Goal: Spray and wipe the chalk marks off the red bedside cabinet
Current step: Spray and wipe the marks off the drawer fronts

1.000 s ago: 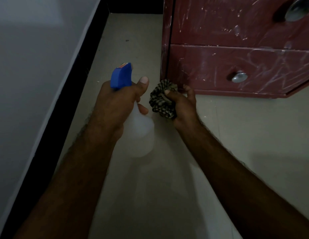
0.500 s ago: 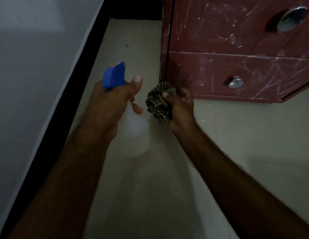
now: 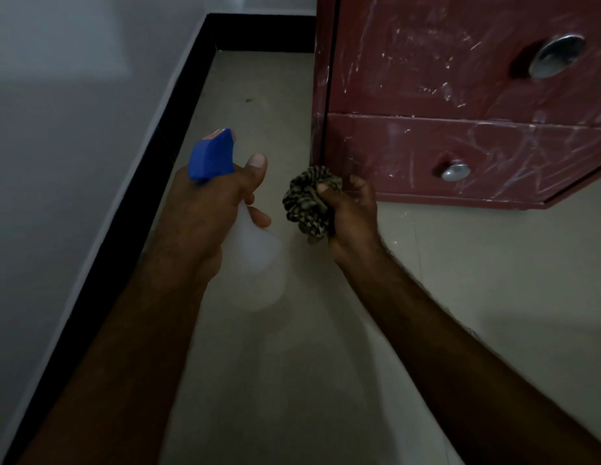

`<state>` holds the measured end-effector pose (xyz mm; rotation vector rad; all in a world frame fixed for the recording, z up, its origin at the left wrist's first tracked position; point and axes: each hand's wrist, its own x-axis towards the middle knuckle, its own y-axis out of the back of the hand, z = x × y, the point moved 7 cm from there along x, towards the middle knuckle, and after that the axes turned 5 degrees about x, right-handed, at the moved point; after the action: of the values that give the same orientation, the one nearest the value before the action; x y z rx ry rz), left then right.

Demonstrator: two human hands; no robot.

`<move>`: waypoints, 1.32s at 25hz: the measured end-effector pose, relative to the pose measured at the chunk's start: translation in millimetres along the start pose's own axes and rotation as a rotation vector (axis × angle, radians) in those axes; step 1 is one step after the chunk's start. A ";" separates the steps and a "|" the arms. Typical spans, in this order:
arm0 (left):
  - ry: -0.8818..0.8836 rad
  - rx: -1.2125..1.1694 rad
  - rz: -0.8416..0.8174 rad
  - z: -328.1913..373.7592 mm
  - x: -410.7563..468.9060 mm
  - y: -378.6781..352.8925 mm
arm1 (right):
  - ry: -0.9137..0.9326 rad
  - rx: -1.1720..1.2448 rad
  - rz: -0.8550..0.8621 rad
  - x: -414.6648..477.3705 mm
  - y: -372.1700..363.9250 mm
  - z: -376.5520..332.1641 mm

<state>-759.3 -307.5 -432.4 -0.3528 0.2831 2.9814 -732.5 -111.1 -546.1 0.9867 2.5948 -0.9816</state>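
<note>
While my left hand [image 3: 205, 213] grips the spray bottle [image 3: 255, 260] and right-hand fingers [image 3: 326, 188] bunch the checked cloth [image 3: 307, 203] at the cabinet's bottom-left corner, I'd aim higher, mist lightly, wipe firmly. Red bedside cabinet [image 3: 426, 78] on the floor: drawer fronts chalk-streaked.

A pale beige tiled floor [image 3: 477, 280] fills the lower and right parts. A black skirting board [image 3: 131, 209] runs along its left edge and far corner, below a grey-white wall [image 3: 57, 146].
</note>
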 end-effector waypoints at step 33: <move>-0.036 -0.004 -0.017 18.6 -3.3 3.8 | 0.165 0.003 -0.083 -23.2 -48.7 -52.2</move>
<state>-760.7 -307.9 -413.2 -0.3000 0.2688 2.9683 -744.0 -116.5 -472.2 1.0080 2.7900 -0.9621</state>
